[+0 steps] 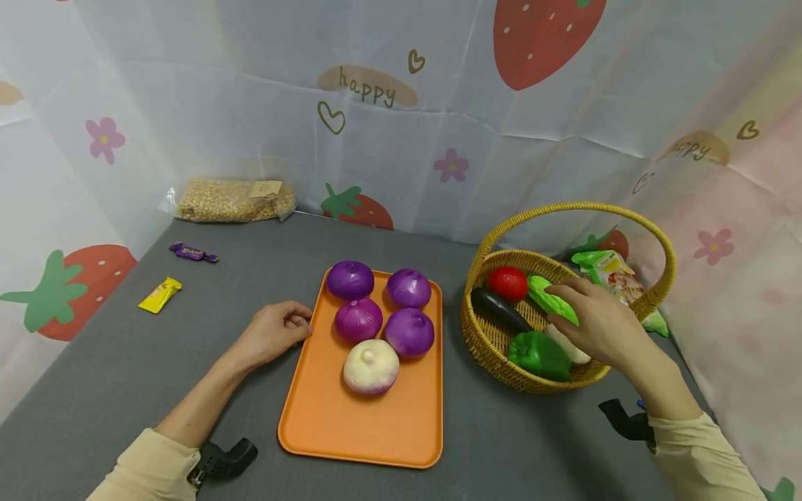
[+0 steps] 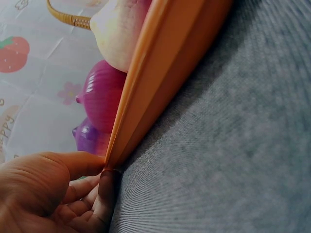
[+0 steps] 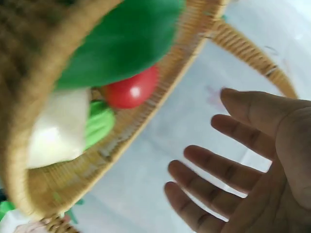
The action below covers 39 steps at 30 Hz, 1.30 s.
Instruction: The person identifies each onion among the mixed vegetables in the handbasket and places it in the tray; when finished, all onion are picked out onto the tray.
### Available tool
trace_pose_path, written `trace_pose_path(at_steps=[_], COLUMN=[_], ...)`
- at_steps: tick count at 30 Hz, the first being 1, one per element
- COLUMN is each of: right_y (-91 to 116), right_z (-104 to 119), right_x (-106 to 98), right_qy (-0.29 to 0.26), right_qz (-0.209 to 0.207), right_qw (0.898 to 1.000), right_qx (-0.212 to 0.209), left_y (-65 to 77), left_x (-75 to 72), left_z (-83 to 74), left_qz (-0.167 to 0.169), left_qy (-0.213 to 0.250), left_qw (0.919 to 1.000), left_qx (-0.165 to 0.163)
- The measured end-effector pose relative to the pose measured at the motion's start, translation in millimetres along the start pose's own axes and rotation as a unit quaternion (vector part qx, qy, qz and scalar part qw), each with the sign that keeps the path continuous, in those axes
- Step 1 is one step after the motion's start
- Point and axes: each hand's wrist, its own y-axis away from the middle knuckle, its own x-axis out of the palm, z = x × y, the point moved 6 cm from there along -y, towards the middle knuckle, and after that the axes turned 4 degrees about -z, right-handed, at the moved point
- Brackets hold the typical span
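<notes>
My left hand (image 1: 276, 332) pinches the left rim of an orange tray (image 1: 360, 435) between thumb and fingers, plainly seen in the left wrist view. On the tray lie several purple onions (image 1: 358, 320) and one white-and-purple turnip (image 1: 371, 367). Over the right side of a yellow wicker basket (image 1: 495, 362) hovers my right hand (image 1: 598, 323), fingers spread and holding nothing. Inside the basket are a red tomato (image 1: 507, 283), a dark eggplant (image 1: 499, 310), a green bell pepper (image 1: 540, 355), a light-green ridged vegetable (image 1: 551, 299) and a white piece (image 1: 573, 348), partly hidden by the hand.
The basket's tall handle (image 1: 576, 207) arches over it. A green food packet (image 1: 610, 271) lies behind its right side. At the left are a yellow wrapper (image 1: 160, 295), a purple candy (image 1: 193, 252) and a bag of beige grains (image 1: 232, 200) by the curtain.
</notes>
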Motion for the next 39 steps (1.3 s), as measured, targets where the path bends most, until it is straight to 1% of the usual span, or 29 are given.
trace_pose_path(at_steps=[4,9,13,18,22,27,30,35,39], right_y=[2.8,7.1,10.6,16.9,19.9,21.5,21.6,21.9,22.5], right_z=[-12.9,-24.5,-29.5,-33.7,-35.8,-38.3,-39.5,-39.3,-39.1], right_x=[15.0,35.2,44.3,51.0,55.7,64.0,67.5,68.6,66.5], right_qy=[0.008,0.009,0.011,-0.006,-0.026,-0.043,-0.039,-0.014,-0.004], right_qz=[0.055,0.121,0.147,0.172,0.184,0.2,0.196,0.184,0.177], right_qw=[0.998,0.991,0.987,0.983,0.98,0.974,0.975,0.979,0.98], right_qx=[0.014,0.052,0.068,0.07,0.072,0.093,0.093,0.086,0.093], left_y=[0.1,-0.7,-1.3,-1.6,-1.2,-0.6,-0.3,-0.1,-0.3], left_x=[0.3,1.4,1.8,1.0,0.3,-0.4,-0.3,0.2,0.4], left_z=[-0.2,0.0,-0.5,0.0,-0.7,-1.3,-1.2,-0.6,0.4], left_qz=[0.002,0.003,0.001,0.0,0.001,-0.001,-0.002,0.0,0.001], left_qy=[0.003,0.002,0.0,-0.002,-0.001,0.004,0.007,0.008,0.008], left_qw=[1.0,1.0,1.0,1.0,1.0,1.0,1.0,1.0,1.0], left_qx=[-0.001,-0.002,-0.002,-0.001,0.0,0.0,-0.002,-0.003,-0.005])
